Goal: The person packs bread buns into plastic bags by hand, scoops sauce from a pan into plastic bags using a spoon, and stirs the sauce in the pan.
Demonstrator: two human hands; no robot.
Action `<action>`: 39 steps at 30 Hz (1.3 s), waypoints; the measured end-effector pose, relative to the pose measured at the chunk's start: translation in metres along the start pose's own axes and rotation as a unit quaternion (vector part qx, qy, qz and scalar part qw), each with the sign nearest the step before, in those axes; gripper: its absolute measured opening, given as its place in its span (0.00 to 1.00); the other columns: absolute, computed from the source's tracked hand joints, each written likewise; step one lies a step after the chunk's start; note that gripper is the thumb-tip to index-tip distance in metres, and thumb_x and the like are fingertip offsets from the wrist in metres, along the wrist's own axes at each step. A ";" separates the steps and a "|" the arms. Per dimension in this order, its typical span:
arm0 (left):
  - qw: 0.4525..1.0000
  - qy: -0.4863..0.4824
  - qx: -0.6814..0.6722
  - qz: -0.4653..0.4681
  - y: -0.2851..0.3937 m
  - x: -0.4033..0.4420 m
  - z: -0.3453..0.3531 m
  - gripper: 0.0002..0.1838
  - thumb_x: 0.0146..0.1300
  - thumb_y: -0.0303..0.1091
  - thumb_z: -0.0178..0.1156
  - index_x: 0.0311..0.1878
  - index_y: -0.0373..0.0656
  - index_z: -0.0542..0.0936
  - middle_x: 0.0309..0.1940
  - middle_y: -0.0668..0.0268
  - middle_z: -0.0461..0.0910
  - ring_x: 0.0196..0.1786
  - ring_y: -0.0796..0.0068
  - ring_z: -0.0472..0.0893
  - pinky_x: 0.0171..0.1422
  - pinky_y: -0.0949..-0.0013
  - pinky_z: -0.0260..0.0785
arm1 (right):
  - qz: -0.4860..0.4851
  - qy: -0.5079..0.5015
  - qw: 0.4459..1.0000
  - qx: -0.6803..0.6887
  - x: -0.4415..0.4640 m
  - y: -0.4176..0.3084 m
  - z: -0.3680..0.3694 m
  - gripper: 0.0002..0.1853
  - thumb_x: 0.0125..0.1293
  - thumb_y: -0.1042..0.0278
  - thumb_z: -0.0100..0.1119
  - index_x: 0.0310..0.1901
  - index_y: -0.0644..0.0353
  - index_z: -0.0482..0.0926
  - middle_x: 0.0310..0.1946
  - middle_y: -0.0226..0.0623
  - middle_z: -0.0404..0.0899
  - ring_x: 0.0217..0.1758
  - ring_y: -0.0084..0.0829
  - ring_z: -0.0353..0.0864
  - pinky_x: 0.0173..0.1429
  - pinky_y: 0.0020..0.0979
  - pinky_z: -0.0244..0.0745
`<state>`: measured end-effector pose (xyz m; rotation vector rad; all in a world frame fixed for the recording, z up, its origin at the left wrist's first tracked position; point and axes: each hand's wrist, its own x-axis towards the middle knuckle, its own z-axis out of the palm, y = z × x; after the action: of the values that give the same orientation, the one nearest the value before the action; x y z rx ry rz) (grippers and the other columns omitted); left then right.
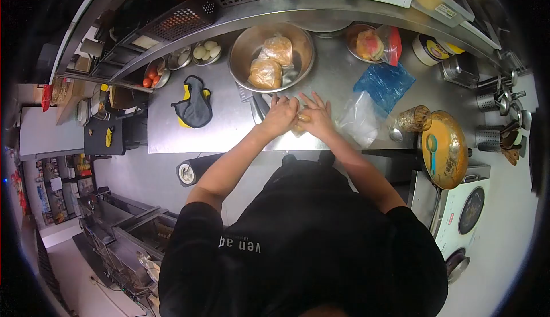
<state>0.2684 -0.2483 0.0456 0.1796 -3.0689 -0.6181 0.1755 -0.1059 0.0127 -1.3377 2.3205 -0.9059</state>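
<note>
Hand handling of 1 wrapped item at the worktop edge

The wrapped item (301, 125) is found between both hands, close to the front edge of the steel worktop (166, 138). In good practice, its weight is kept supported by the worktop, the film is drawn evenly between the fingertips, and the contents are not squeezed. A position farther from the edge is advised. Care is also required on the left, where what looks like a knife (247, 96) is noted just beside the left hand (279, 114).

The left fingers are curled inward and are judged to be closed on the film, although the exact contact is hidden. The right hand (316, 116) is set against the item at the thumb side, with some fingers fanned out; whether a pinch is made cannot be told.

Beyond the hands, 2 bagged packets (266, 74) are held in a metal bowl (243, 47). To the right, a loose clear bag (361, 123) is seen near a blue plastic sheet (385, 86).
</note>
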 end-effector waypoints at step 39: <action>0.889 0.159 -0.418 -0.094 -0.009 -0.017 -0.049 0.19 0.63 0.25 0.60 0.56 0.37 0.70 0.46 0.64 0.73 0.45 0.78 0.74 0.47 0.76 0.69 | 0.106 0.319 0.942 0.007 -0.036 0.018 -0.074 0.13 0.62 0.73 0.55 0.49 0.62 0.78 0.45 0.48 0.78 0.49 0.49 0.76 0.53 0.40 0.72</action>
<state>0.2873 -0.2737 0.0878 0.4921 -2.2301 -1.6422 0.1409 -0.0414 0.0549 -0.8326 2.8406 -1.4391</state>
